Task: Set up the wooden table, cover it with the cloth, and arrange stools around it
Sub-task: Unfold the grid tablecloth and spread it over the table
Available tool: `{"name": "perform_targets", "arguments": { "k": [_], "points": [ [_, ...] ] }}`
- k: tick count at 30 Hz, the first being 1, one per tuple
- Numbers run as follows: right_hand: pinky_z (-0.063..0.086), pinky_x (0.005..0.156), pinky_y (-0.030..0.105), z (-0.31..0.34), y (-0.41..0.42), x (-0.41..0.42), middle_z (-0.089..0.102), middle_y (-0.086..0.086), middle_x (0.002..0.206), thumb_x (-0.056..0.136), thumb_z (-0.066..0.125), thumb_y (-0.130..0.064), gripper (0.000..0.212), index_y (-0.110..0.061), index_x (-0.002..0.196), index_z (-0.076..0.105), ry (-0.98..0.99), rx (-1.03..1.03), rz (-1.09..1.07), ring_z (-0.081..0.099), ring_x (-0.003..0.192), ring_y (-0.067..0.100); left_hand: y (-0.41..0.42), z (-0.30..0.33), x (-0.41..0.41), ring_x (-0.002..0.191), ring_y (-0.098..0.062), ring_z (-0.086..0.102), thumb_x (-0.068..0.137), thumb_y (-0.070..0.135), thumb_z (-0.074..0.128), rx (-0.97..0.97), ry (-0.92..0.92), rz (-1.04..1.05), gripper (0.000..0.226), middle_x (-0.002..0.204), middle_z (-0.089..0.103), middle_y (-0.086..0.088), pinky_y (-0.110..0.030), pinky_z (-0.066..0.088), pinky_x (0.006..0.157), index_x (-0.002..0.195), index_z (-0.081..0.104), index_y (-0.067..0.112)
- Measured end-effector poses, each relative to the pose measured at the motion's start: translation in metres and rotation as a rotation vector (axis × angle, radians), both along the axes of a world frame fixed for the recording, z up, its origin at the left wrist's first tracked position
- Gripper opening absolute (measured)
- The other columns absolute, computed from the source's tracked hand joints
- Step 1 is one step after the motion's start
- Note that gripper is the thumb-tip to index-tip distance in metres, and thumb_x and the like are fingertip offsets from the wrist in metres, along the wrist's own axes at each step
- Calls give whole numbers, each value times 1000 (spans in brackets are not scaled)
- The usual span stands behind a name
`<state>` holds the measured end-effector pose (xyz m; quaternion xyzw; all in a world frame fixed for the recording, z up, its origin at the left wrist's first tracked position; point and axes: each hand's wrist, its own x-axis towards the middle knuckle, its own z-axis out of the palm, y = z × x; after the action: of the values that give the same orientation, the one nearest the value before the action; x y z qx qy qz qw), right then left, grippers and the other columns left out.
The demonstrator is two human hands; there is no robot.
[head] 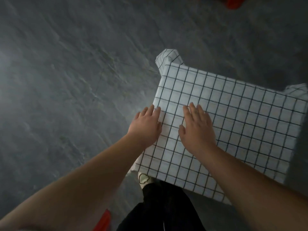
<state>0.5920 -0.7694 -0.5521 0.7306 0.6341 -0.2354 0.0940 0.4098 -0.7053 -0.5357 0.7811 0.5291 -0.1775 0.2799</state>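
Fingers straight, flat on cloth (233, 117): left hand (145, 125) at left edge of table top, right hand (196, 129) just beside it, further in. White cloth with black grid covers whole table, corners draped down. Table itself hidden under cloth. Near edge: white shoe (144, 178), black trouser leg (163, 207). Grey floor (66, 80) all round. Red objects, far right (233, 2) and near left (104, 220), both cut off, blurred.
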Motion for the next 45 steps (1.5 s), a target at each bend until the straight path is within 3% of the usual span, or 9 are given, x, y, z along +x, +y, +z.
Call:
{"name": "perform_targets", "arguments": {
  "k": [5, 14, 19, 23, 28, 32, 35, 42, 45],
  "points": [
    [16, 123, 51, -1, 28, 30, 11, 8, 168, 99, 39, -42, 70, -15, 160, 17, 4, 25, -55, 8, 155, 29, 38, 0, 32, 151, -29, 16, 101, 36, 39, 12, 7, 7, 63, 165, 17, -9, -45, 18, 121, 158, 17, 19],
    [9, 125, 49, -11, 78, 50, -3, 7, 169, 102, 26, -45, 70, -18, 161, 0, -32, 35, -120, -3, 155, 27, 121, -5, 60, 152, -27, 13, 101, 36, 40, 15, 23, -51, 65, 166, 14, -6, -45, 19, 120, 158, 14, 22],
    [11, 125, 50, -30, 111, 30, 1, 9, 169, 101, 23, -43, 69, -16, 161, 2, -42, 19, -202, -1, 155, 29, 177, -21, 61, 149, -30, 20, 96, 20, 47, -1, 20, -120, 72, 165, 17, -7, -48, 28, 116, 158, 11, 25],
    [13, 124, 52, -45, 124, 5, 5, 11, 168, 102, 29, -40, 68, -15, 161, 7, -18, 23, -320, 1, 155, 29, 224, -50, 53, 153, -23, 11, 85, -4, 46, 26, 13, -342, 87, 167, 11, 0, -43, 24, 120, 158, 11, 28],
    [16, 124, 53, -57, 140, -27, 10, 13, 168, 100, 34, -37, 68, -10, 159, 15, -25, 74, -427, 6, 155, 30, 272, -92, 50, 154, -21, 8, 84, -9, 46, 13, -61, -690, 87, 167, 13, 2, -38, 14, 124, 158, 16, 26],
    [17, 123, 54, -68, 151, -52, 17, 14, 166, 99, 35, -34, 67, -7, 158, 21, -28, 135, -492, 12, 154, 33, 303, -113, 58, 153, -19, 11, 92, 10, 60, 66, -56, -871, 71, 164, 24, 5, -39, 10, 124, 154, 30, 30],
    [17, 123, 55, -77, 157, -63, 18, 13, 166, 96, 29, -37, 69, -7, 158, 22, -29, 139, -506, 14, 154, 32, 312, -123, 66, 152, -15, 14, 101, 25, 54, 47, -49, -912, 52, 161, 31, 11, -38, 6, 124, 150, 39, 32],
    [14, 124, 53, -88, 154, -68, 12, 13, 168, 97, 30, -38, 70, -6, 159, 19, -62, 131, -504, 10, 155, 31, 315, -128, 79, 149, -22, 25, 106, 20, 42, 120, -24, -981, 41, 161, 31, -4, -30, 11, 119, 145, 49, 30],
    [13, 124, 53, -91, 152, -68, 11, 13, 168, 98, 35, -37, 70, -6, 159, 19, -83, 136, -486, 10, 155, 32, 317, -134, 77, 131, -25, 50, 100, 13, 51, 50, 60, -919, 41, 142, 56, -4, -34, 30, 112, 135, 57, 34]
  ]
}}
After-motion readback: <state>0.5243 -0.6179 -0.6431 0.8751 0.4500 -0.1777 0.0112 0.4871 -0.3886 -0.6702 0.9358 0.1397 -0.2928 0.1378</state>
